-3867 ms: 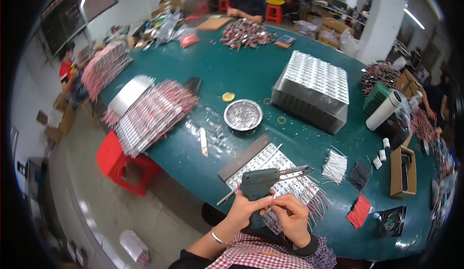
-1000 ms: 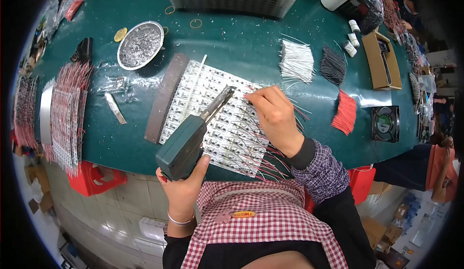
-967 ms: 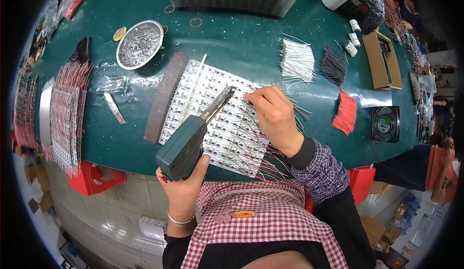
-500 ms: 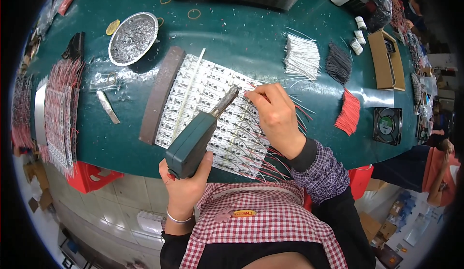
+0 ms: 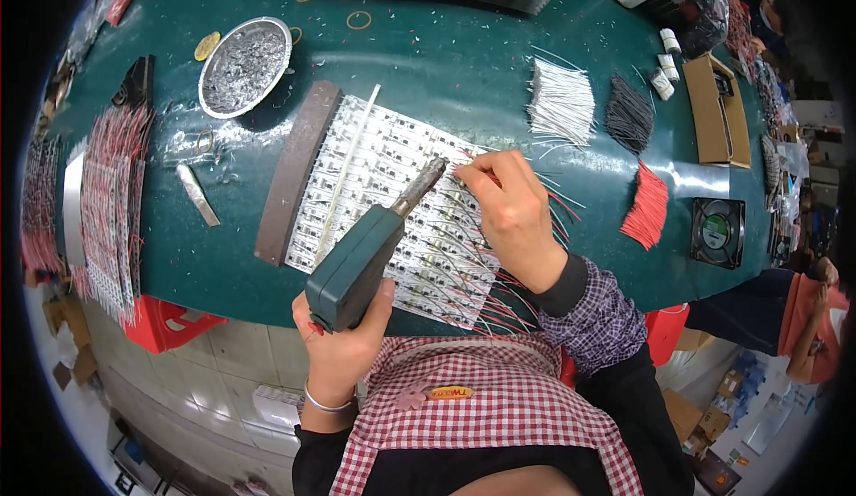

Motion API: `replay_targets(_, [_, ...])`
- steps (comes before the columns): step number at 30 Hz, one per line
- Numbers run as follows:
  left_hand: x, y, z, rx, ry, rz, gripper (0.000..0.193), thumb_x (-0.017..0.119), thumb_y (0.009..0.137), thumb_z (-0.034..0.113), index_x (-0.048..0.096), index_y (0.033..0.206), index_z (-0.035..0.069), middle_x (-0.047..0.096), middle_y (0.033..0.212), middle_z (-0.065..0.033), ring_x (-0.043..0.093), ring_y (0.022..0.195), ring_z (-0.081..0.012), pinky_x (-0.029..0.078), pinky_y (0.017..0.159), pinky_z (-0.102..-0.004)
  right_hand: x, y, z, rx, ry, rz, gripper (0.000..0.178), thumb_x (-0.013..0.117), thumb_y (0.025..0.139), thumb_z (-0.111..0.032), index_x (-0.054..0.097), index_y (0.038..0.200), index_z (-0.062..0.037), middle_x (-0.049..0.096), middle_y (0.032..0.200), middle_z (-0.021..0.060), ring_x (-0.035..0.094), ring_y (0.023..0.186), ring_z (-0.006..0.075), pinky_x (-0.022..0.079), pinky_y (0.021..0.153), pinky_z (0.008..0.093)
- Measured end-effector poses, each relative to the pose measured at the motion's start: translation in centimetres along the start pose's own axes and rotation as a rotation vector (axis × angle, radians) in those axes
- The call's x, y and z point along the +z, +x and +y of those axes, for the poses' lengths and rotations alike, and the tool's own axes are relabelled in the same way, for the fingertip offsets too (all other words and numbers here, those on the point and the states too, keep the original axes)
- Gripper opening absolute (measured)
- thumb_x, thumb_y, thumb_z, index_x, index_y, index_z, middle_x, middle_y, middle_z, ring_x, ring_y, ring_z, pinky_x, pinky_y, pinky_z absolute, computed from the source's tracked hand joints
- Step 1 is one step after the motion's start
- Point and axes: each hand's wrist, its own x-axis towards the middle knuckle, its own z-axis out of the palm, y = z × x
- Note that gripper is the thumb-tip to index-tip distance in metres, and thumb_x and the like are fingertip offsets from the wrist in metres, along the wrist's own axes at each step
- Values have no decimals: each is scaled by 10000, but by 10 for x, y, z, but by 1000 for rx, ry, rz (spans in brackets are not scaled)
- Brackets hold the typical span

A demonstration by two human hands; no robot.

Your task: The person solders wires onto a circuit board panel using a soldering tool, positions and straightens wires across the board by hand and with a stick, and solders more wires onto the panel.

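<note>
My left hand (image 5: 348, 340) is wrapped round the handle of a dark green soldering gun (image 5: 355, 268). Its sooty metal tip (image 5: 432, 175) points up and right, over the upper right part of a white circuit board panel (image 5: 374, 170). Just right of the tip, my right hand (image 5: 513, 215) is closed in a pinch at the panel's edge, apparently on a thin wire mostly hidden by the fingers. Red, white and black wires (image 5: 508, 304) trail off the panel's right side. A pale thin stick (image 5: 349, 170) lies across the panel, and a brown bar (image 5: 299, 175) lies along its left edge.
A metal bowl of solder scraps (image 5: 245, 68) stands at the upper left. Wired board panels (image 5: 114, 210) are stacked farther left. Bundles of white wires (image 5: 560, 103), black wires (image 5: 629, 114) and red wires (image 5: 646, 206) lie right, near a small fan (image 5: 717, 233) and cardboard box (image 5: 718, 112).
The soldering gun's tip has shifted slightly right and up, closer to my right fingertips. Both hands keep their grips, and the right hand has barely moved.
</note>
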Motion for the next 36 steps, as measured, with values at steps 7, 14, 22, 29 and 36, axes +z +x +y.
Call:
replay_targets(7, [3, 1, -6, 126, 100, 22, 140, 755, 746, 5, 667, 850, -27, 669, 758, -40, 576, 643, -77, 451, 583, -239, 0, 0, -1, 4, -3, -8, 256, 608, 704, 42, 643, 957, 31, 566, 914, 116, 561, 833, 260, 499, 676, 339])
replay_targets(14, [-1, 0, -4, 162, 128, -23, 168, 772, 739, 10, 671, 868, -27, 679, 805, -47, 593, 652, -84, 462, 586, -244, -1, 0, 0, 6, -15, -23, 256, 604, 706, 39, 635, 960, 29, 555, 906, 115, 555, 834, 261, 493, 680, 340])
replay_targets(22, [-6, -8, -12, 77, 18, 72, 269, 730, 743, -72, 656, 1001, -59, 641, 737, -52, 551, 530, -74, 393, 455, -199, 0, 0, -1, 4, -9, -16, 249, 598, 704, 40, 622, 951, 19, 551, 912, 113, 550, 844, 265, 489, 699, 341])
replay_targets(29, [-6, -9, -10, 88, 18, 54, 276, 735, 741, -69, 662, 1007, -67, 647, 745, -57, 549, 526, -74, 395, 458, -193, -2, -2, 0, 5, 1, 12, 253, 600, 702, 45, 625, 952, 15, 549, 908, 113, 554, 852, 267, 491, 700, 342])
replay_targets(36, [-15, -15, -16, 105, 60, 123, 258, 734, 746, -69, 664, 993, -62, 635, 718, -46, 536, 516, -71, 380, 453, -195, -33, -4, -17, 89, -50, 60, 301, 594, 660, 105, 639, 947, 27, 559, 888, 117, 555, 827, 272, 480, 685, 346])
